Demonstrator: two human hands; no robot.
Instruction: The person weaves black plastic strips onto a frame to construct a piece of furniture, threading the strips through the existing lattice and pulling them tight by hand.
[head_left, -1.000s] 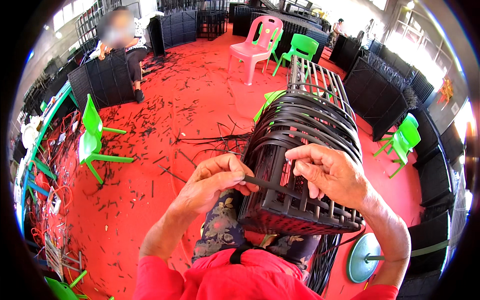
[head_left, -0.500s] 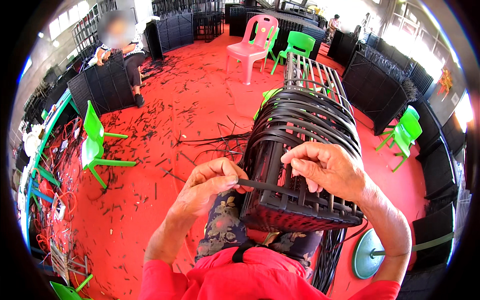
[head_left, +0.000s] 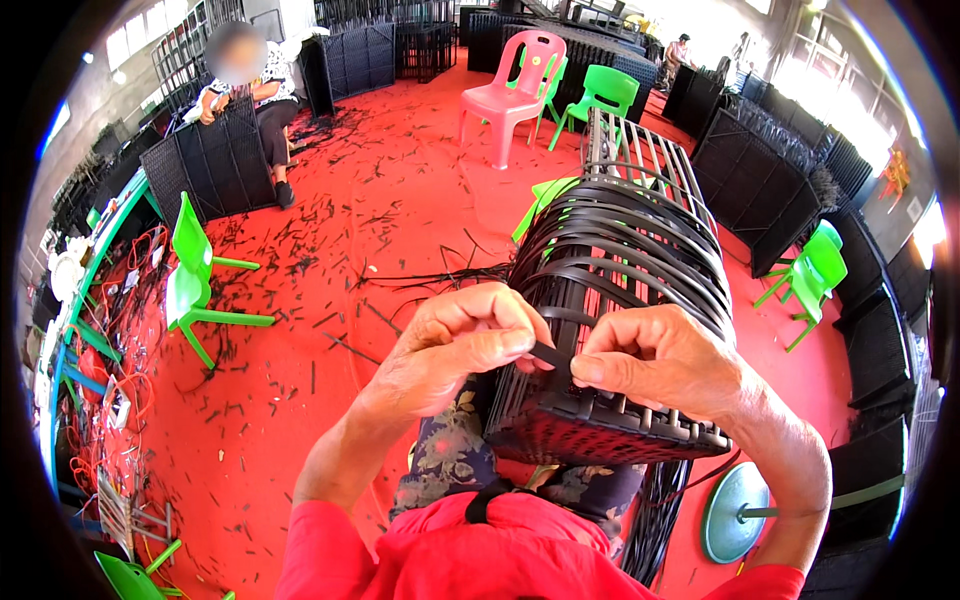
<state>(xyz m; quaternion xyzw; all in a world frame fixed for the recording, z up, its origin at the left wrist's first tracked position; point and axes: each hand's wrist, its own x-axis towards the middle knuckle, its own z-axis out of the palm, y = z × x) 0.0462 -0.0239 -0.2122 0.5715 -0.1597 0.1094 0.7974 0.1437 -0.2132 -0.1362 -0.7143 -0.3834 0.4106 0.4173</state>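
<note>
A half-woven black frame (head_left: 590, 445) lies across my lap, its metal bars running away from me. Black flat plastic strips (head_left: 640, 215) are looped over the bars in a thick bundle. Above the frame's near end, my left hand (head_left: 455, 345) pinches a short length of black strip (head_left: 549, 354) between thumb and fingers. My right hand (head_left: 665, 360) is closed at the strip's other side, thumb against the fingers, just over the woven edge. The strip's tip is partly hidden by my right fingertips.
Cut strip scraps (head_left: 330, 230) litter the red floor. Green chairs (head_left: 190, 275) stand left and right, and a pink chair (head_left: 513, 95) ahead. A person works on a black panel (head_left: 212, 160) at far left. A round green base (head_left: 733, 510) stands by my right arm.
My left hand has moved right and slightly up with the strip. My right fingers have come down and closed at it. The two hands are nearer each other.
</note>
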